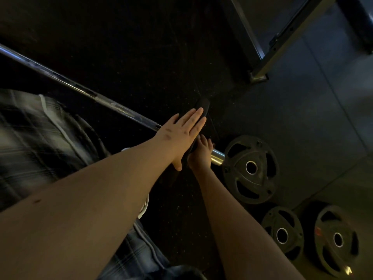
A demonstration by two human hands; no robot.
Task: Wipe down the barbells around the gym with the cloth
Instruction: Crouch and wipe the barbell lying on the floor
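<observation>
The barbell (113, 107) lay low across the dark rubber floor (141, 47), running from the upper left down to its bright sleeve end (217, 157) beside the nearest of 3 weight plates (250, 168). We judged it heavy, rigid steel that would roll if nudged, with a polished shaft slick under a palm. So it seemed better steadied at the sleeve or collar while the wiping went along the shaft, not lifted.

The left hand (181, 134) was open, its fingers straight and together, pressed flat against a dark slab (201, 106) standing on edge at the bar. Whether that slab was the cloth folded over the bar or a thin plate, we could not tell in the dim light.

The right hand (201, 156) sat just behind it, touching the sleeve, fingers curled. They appeared to wrap the bar there, though the left hand hid part of the hold.

A steel frame foot (258, 77) stood well apart beyond, and plaid shorts (30, 148) filled the left edge.
</observation>
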